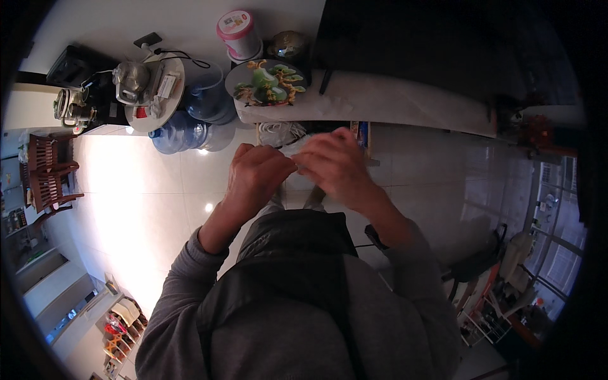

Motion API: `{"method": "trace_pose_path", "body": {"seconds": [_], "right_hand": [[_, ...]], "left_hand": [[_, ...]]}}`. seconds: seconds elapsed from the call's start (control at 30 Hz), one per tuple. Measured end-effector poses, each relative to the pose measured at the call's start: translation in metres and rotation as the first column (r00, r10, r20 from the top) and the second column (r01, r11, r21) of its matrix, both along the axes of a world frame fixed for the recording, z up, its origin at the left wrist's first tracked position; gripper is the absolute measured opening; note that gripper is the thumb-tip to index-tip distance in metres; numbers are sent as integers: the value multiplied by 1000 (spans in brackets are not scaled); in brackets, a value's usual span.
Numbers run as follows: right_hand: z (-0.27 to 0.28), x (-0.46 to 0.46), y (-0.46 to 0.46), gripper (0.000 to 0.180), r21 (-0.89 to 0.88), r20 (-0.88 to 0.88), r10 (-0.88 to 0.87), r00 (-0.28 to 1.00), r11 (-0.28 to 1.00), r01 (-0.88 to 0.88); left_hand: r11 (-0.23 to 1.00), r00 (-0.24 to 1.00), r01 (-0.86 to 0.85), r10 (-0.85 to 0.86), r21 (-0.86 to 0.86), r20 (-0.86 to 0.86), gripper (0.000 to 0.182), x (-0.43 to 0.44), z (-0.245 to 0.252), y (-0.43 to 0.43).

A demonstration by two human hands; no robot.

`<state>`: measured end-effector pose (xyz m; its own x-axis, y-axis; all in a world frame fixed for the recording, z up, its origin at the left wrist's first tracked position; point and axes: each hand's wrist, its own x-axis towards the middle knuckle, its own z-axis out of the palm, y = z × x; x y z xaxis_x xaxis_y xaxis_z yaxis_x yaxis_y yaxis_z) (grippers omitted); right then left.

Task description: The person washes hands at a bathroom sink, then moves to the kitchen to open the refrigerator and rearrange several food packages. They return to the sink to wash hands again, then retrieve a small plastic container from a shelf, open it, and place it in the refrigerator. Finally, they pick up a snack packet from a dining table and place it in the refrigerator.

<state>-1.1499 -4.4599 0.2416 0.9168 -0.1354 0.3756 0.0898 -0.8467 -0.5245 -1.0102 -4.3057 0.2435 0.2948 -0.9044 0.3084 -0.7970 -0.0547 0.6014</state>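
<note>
My left hand [259,173], its fingers curled in, is raised before me over the tiled floor. Beside it is my right hand [332,164], somewhat blurred, with its fingertips close to those of the left. A tiny pale bit shows between the fingertips; I cannot tell what it is or which hand holds it. Behind the hands, an open drawer [373,142] under the pale cabinet top [399,102] holds a coiled whitish cable [280,129] and small coloured packs, partly hidden by my right hand.
A decorated oval plate [268,85] and a pink-lidded tub [240,33] stand at the cabinet's left end. Large blue water bottles [178,133] stand beside a round side table [164,107] with a glass kettle [130,80]. Wooden chairs [45,166] are far left.
</note>
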Motion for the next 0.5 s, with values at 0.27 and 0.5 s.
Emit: {"method": "trace_pose_path", "body": {"seconds": [0.27, 0.5], "right_hand": [[-66, -12, 30, 11, 133, -124, 141, 982, 983, -124], [-138, -16, 33, 20, 63, -261, 159, 952, 987, -148]], "left_hand": [[945, 960, 270, -278, 185, 21, 31, -3, -40, 44], [921, 950, 312, -307, 233, -59, 20, 13, -122, 55]]}}
